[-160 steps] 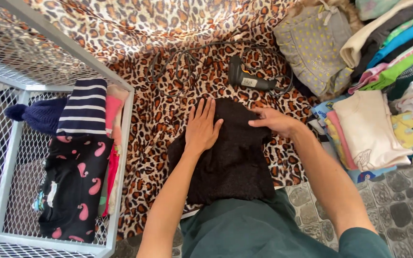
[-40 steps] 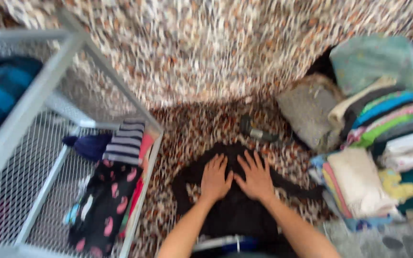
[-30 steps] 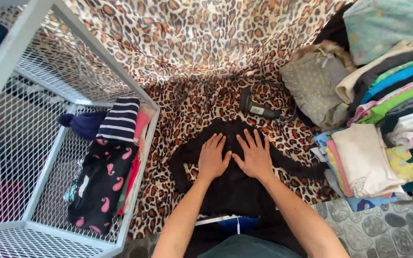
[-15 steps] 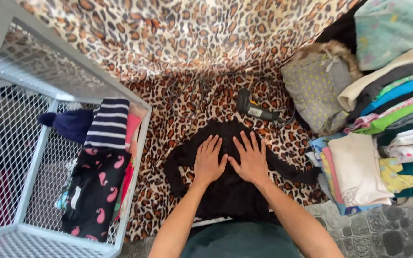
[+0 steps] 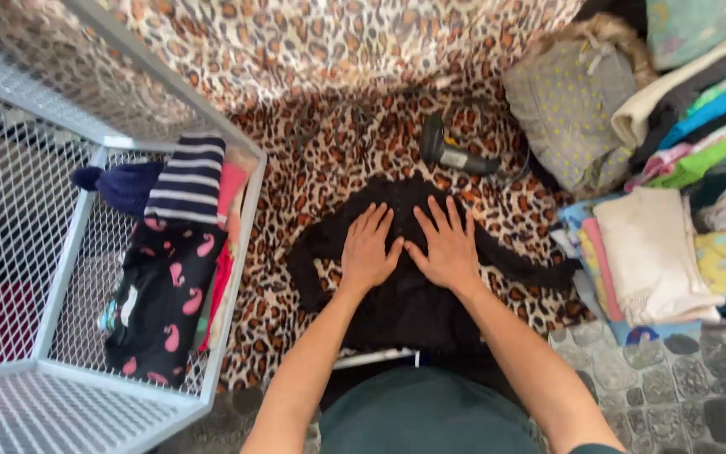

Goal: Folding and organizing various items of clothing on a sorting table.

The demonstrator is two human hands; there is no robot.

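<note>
A black knitted garment (image 5: 405, 303) lies spread flat on a leopard-print blanket (image 5: 313, 168), its sleeves stretched out to both sides. My left hand (image 5: 368, 250) and my right hand (image 5: 445, 245) rest palm down side by side on the middle of the garment, fingers spread and pointing away from me. Neither hand grips anything.
A white wire basket (image 5: 69, 277) at the left holds folded clothes, among them a striped piece (image 5: 186, 181) and a black piece with pink shapes (image 5: 165, 298). A black handheld device (image 5: 455, 154) with a cord lies beyond the garment. Stacks of folded clothes (image 5: 665, 244) and a grey dotted bag (image 5: 569, 109) fill the right.
Five seconds ago the garment was folded narrow under my hands; now it lies spread with sleeves out. Over the last second my hands stayed flat on its middle.
</note>
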